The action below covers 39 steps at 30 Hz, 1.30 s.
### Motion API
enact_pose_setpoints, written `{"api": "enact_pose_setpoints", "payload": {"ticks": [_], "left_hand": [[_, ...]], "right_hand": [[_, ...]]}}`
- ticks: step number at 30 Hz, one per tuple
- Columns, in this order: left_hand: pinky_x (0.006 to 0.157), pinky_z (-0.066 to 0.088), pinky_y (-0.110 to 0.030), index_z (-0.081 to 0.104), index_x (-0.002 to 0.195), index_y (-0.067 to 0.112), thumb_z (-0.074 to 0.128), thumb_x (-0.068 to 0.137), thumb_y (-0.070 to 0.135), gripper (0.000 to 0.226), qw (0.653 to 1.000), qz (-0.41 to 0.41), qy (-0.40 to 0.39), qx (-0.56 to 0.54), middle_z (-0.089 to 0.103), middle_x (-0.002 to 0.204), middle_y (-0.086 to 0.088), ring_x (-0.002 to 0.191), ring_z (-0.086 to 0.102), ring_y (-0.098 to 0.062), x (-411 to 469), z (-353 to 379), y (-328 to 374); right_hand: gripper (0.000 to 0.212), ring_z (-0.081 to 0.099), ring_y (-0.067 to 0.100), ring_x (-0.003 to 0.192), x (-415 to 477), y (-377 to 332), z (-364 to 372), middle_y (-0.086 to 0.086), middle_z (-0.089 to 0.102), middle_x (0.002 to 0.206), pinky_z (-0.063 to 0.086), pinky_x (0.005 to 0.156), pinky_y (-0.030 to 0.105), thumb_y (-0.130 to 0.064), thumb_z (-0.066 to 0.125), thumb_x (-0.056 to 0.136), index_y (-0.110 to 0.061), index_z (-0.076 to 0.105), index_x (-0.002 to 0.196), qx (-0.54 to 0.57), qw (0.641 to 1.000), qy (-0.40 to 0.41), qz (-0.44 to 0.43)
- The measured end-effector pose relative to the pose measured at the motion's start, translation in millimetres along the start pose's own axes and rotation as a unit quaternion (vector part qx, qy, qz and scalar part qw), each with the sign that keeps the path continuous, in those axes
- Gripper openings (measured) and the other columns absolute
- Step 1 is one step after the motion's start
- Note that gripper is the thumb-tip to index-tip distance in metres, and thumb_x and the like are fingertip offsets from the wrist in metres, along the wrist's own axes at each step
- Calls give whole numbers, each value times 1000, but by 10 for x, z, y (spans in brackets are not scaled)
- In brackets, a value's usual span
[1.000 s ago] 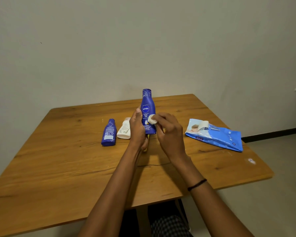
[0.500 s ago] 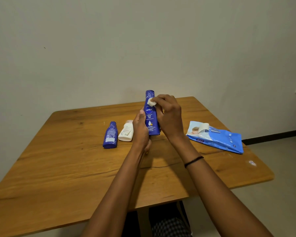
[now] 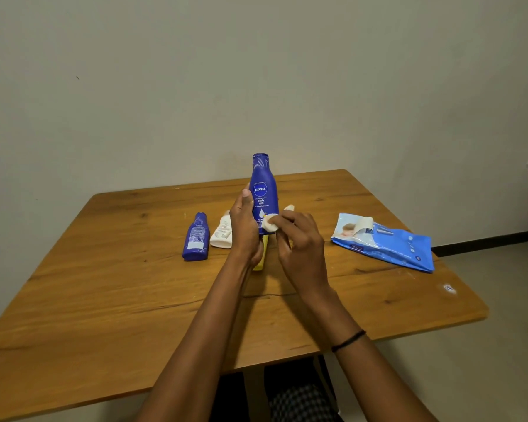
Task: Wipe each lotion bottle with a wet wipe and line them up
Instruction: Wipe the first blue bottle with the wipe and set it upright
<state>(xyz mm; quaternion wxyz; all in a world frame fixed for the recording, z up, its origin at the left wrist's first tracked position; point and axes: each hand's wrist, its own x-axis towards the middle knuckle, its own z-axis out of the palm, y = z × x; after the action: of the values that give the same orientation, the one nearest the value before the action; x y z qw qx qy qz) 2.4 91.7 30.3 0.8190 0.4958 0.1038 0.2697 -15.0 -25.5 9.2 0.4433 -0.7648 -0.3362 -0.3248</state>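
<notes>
My left hand (image 3: 245, 226) grips a tall blue lotion bottle (image 3: 263, 190) and holds it upright above the wooden table (image 3: 104, 300). My right hand (image 3: 299, 248) pinches a folded white wet wipe (image 3: 270, 222) against the bottle's lower front. A smaller blue bottle (image 3: 196, 237) and a white bottle (image 3: 223, 231) lie on the table to the left. A yellow item (image 3: 261, 254) lies on the table below my left hand, mostly hidden.
A blue pack of wet wipes (image 3: 384, 243) lies on the table to the right, a wipe sticking out of its opening. A plain wall stands right behind the table. The table's right edge drops to the floor (image 3: 485, 360).
My right hand slid the wipe from the bottle's neck down to its lower front. The left hand keeps the same hold on the bottle.
</notes>
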Motion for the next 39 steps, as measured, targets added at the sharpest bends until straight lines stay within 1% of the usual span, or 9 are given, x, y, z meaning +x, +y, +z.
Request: {"api": "enact_pose_setpoints", "payload": {"ticks": [7, 9, 13, 17, 21, 25, 29, 36, 39], "left_hand": [[78, 59, -30, 59, 128, 19, 39, 108, 31, 30, 999, 2, -36, -12, 75, 109, -2, 98, 72, -15, -130, 155, -43], [84, 59, -32, 54, 136, 20, 37, 108, 32, 35, 998, -4, -40, -46, 70, 124, -7, 110, 69, -19, -142, 177, -30], [89, 55, -37, 42, 150, 19, 36, 109, 35, 45, 994, -24, -58, -92, 57, 141, -18, 120, 63, -25, -129, 138, 10], [85, 57, -39, 39, 151, 22, 35, 108, 39, 46, 991, -31, -91, -96, 59, 134, -26, 108, 64, -28, -87, 87, 59], [78, 59, -39, 43, 148, 23, 40, 107, 37, 43, 989, -47, -93, -104, 60, 134, -23, 102, 68, -29, -109, 70, 65], [86, 56, -36, 47, 146, 14, 44, 106, 32, 44, 991, -62, -64, -98, 62, 131, -16, 114, 65, -23, -187, 105, -12], [92, 55, -35, 46, 147, 12, 41, 107, 28, 44, 993, -49, -72, -80, 61, 138, -15, 119, 63, -22, -241, 167, -41], [93, 55, -39, 42, 151, 19, 39, 107, 34, 46, 987, -57, -85, -125, 58, 135, -17, 114, 64, -24, -179, 161, 144], [89, 53, -42, 39, 152, 21, 37, 107, 35, 47, 985, -59, -104, -123, 59, 132, -18, 107, 64, -27, -151, 125, 189]], "right_hand": [[27, 59, 19, 96, 693, -37, -24, 12, 65, 104, 49, 76, 21, -6, 75, 81, -3, 68, 107, -34, 999, 42, -10], [25, 59, 20, 96, 734, -51, -19, 12, 65, 104, 48, 75, 21, -5, 73, 82, -3, 69, 107, -33, 998, 47, -8], [33, 57, 21, 106, 476, -63, 18, 12, 63, 111, 52, 81, 26, -6, 75, 81, -4, 66, 112, -28, 999, 29, -1], [41, 44, 16, 122, 52, -90, 36, 9, 57, 124, 51, 88, 27, -15, 71, 85, -10, 60, 124, -8, 1000, -19, 9], [40, 43, 16, 125, -79, -61, -10, 7, 55, 126, 51, 89, 28, -24, 60, 88, -12, 59, 126, -11, 999, -36, -3], [37, 55, 22, 110, 258, -68, -43, 12, 62, 114, 52, 83, 27, -8, 75, 81, -5, 65, 115, -25, 1000, 3, 7], [22, 59, 25, 96, 723, -82, -110, 13, 65, 103, 51, 77, 27, 0, 71, 82, -3, 70, 104, -34, 999, 29, -7], [37, 52, 19, 116, 328, -123, -45, 12, 61, 118, 50, 88, 27, -10, 74, 83, -5, 64, 118, -19, 1000, -14, -5], [39, 44, 17, 126, 75, -127, -47, 9, 57, 126, 51, 90, 28, -23, 64, 88, -10, 61, 124, -4, 999, -35, 4]]}}
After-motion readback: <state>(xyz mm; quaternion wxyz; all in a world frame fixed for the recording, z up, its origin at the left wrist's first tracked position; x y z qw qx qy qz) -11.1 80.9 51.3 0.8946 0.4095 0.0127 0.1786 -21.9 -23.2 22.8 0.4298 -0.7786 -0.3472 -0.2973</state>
